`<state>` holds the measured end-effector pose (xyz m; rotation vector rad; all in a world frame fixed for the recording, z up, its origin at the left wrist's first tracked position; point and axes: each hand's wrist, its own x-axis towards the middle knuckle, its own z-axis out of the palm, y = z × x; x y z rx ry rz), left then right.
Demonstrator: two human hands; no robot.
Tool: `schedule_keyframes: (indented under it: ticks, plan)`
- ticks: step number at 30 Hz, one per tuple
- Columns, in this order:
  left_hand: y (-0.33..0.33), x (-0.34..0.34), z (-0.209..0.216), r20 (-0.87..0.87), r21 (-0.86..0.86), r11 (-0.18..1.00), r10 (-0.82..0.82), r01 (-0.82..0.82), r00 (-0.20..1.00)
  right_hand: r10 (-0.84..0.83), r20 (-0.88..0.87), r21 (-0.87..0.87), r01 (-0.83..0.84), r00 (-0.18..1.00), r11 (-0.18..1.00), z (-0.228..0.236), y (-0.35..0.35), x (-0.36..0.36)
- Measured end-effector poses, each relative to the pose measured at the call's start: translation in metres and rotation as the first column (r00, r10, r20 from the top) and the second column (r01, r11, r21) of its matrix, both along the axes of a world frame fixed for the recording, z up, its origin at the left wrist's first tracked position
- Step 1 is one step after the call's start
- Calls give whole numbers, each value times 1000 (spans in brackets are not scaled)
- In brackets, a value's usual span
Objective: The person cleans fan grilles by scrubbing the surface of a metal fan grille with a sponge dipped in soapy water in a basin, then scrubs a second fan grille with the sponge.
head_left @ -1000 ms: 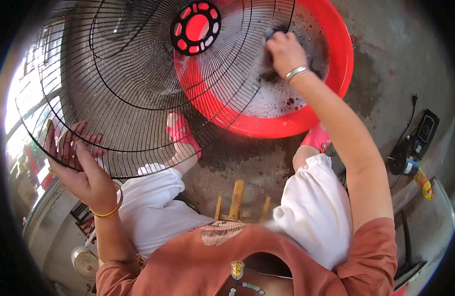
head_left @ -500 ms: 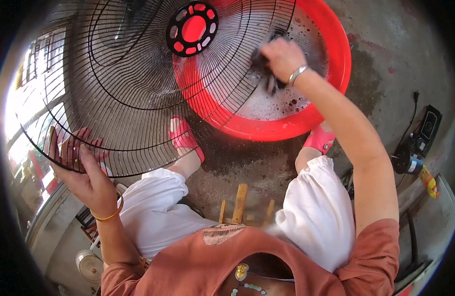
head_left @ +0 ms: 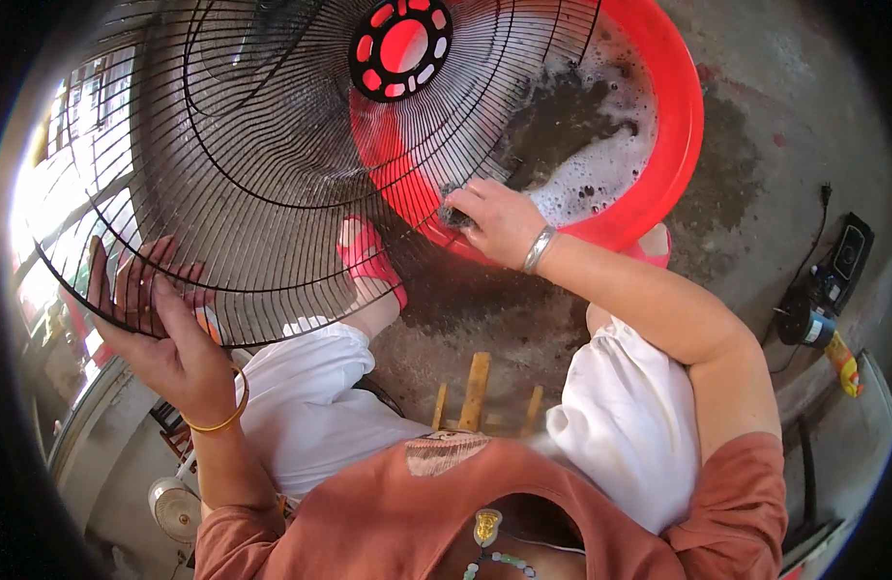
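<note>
Black wire made up the large round fan guard [head_left: 272,174], which filled the upper left and centre of the frame and tilted over a red plastic basin [head_left: 683,126] at the upper right. The guard's red hub [head_left: 399,46] sat near the top centre. The basin held dark, soapy water [head_left: 591,145] with white foam.

The left hand [head_left: 160,324], at the lower left of the frame, gripped the guard's outer rim, fingers spread behind the wires and thumb in front; a gold bangle [head_left: 223,411] circled the wrist. The right hand [head_left: 499,220], at centre, was closed against the wires at the basin's near edge, fingers curled around something dark that could not be identified. A silver bracelet [head_left: 539,248] sat on that wrist.

Below the guard, a pink sandal [head_left: 368,256] rested on wet concrete floor [head_left: 755,193]. White trousers [head_left: 629,425] covered both knees. A wooden stool [head_left: 477,391] showed between the legs. A black device with cable [head_left: 833,290] lay at the right edge.
</note>
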<state>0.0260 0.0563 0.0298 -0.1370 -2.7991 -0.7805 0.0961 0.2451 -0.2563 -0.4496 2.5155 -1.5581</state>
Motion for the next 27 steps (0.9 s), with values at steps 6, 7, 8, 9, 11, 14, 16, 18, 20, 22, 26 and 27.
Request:
schedule_keyframes:
  ticks: [6,7,8,9,11,14,16,18,20,22,26,27]
  plan:
    - [-3,-1,2,70,11,1000,15,-15,997,-15,-236,624,163,972,764,-50,86,-67]
    - [-4,-1,-1,79,13,1000,23,-24,997,-92,-228,653,222,969,724,-50,102,-82]
    - [-5,0,0,79,12,1000,20,-21,997,-143,-216,700,255,966,667,-44,111,-94]
    - [-6,0,0,73,25,1000,16,-18,997,-165,-313,653,338,935,678,-44,114,-97]
    - [-7,1,-3,62,42,999,12,-15,998,-234,-220,583,320,947,747,-41,97,-86]
    - [-6,0,-6,64,31,999,11,-13,998,-82,70,494,37,994,869,-43,51,-53]
    - [-12,0,-6,74,43,999,5,-8,997,7,59,316,-25,998,948,-24,24,-25]
    - [-15,0,-6,85,52,999,4,-8,996,64,-22,156,-60,998,986,-17,11,-15]
    - [-14,-3,-4,77,45,999,-2,-2,997,130,-82,181,-113,988,977,-17,20,-20]
    - [-15,-3,-8,85,73,997,7,-13,996,244,-122,278,-203,962,939,-26,41,-32]
    - [-18,-5,-10,107,63,998,3,-10,994,178,-280,599,26,943,800,-54,99,-82]
    - [-20,-4,-10,116,47,999,5,-10,993,138,-340,642,122,930,757,-57,115,-96]
